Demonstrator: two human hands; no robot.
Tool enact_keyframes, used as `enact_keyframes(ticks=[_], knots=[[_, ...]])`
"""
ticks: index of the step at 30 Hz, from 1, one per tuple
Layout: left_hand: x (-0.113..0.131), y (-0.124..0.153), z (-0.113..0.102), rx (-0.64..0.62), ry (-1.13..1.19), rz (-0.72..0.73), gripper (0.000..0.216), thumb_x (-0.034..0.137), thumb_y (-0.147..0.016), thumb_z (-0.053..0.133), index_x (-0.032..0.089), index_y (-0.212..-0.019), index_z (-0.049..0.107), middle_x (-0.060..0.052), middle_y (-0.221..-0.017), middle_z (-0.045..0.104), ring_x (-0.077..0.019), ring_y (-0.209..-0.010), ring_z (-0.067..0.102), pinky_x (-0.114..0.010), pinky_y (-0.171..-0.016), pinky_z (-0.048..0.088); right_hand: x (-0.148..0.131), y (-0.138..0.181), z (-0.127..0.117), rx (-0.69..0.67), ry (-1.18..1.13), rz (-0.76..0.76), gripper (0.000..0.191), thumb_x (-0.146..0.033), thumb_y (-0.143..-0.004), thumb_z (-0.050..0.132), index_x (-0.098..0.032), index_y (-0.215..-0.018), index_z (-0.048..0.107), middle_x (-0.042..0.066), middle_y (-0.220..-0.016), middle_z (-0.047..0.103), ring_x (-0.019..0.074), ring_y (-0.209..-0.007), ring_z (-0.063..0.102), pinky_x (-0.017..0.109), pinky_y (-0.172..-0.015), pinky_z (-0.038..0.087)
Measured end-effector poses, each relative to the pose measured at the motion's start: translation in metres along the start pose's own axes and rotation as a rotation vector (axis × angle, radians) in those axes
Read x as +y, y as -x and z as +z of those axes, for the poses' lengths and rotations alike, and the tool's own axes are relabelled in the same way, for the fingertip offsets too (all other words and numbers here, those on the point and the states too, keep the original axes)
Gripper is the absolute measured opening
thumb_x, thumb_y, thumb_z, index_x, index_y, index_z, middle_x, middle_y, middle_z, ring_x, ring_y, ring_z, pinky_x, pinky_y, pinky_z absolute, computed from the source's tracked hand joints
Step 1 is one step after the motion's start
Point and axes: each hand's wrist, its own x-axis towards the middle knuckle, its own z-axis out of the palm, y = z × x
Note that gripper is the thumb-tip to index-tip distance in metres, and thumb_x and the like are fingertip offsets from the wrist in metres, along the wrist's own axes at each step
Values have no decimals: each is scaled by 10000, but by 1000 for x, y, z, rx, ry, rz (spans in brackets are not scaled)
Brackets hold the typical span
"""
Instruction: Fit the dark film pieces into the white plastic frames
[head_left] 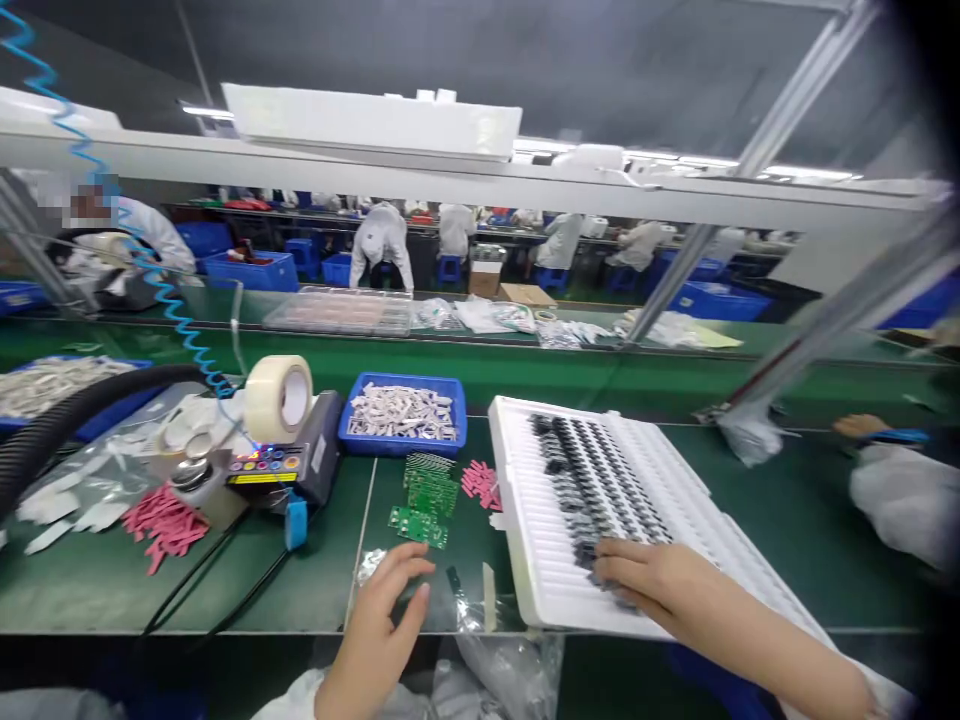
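Note:
My left hand (384, 610) hovers over the green mat near the bench's front edge, fingers spread and holding nothing, beside a scrap of clear plastic (370, 563). A stack of small green circuit boards (427, 498) lies just beyond it. My right hand (646, 580) rests on the near end of a white slotted tray (675, 500), fingers curled down onto the small black parts (577, 470) lined up in its slots. What the fingertips grip is hidden.
A blue bin of white parts (403, 412), a tape dispenser with a tape roll (279, 398), pink parts (163, 520) and a black hose (60, 420) lie at left. Another person's sleeve (904, 495) is at right. Workers stand beyond the green conveyor (525, 365).

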Motion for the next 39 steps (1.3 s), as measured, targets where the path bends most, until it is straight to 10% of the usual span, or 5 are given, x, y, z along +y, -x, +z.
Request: enact_keyframes(ticks=[8,13,23,33,39], knots=[[49,3,40,-798,985,-539,481,542,-793,464,145,-1038,579,-103,-894,634,-199,-738,669,-279,-590,496,-87,-49,-7,-275,-544,-323,188,-106,-860,473,-200,-921,624,15,-921,623,118,-840,589,193,-720,434],[35,10,39,-686,1039,-634,445,549,-748,536,111,-818,582,-50,-628,611,-104,-434,592,-177,-396,387,-98,-58,9,-289,-593,-128,232,-113,-759,598,-191,-975,567,6,-840,595,150,-818,567,226,-707,439],[31,11,31,-282,1117,-593,272,408,-795,553,137,-808,577,35,-568,513,-65,-435,483,-219,-471,374,-122,-59,35,-66,-783,103,512,-194,-771,609,-210,-1255,442,76,-1298,461,214,-1209,389,354,-1016,343],[26,15,24,-221,1216,-594,193,284,-846,514,126,-869,622,-19,-709,569,-89,-661,532,-218,-626,386,-134,-71,67,-110,-825,45,694,-40,-683,584,-236,-1316,376,80,-1288,411,191,-1017,535,279,-780,510],[18,18,21,-216,1245,-620,180,289,-824,550,133,-824,638,-29,-720,603,-98,-667,558,-243,-660,405,-137,-75,80,-27,-763,-21,574,-61,-732,595,-175,-1273,439,86,-1134,548,214,-1078,502,354,-928,438]])
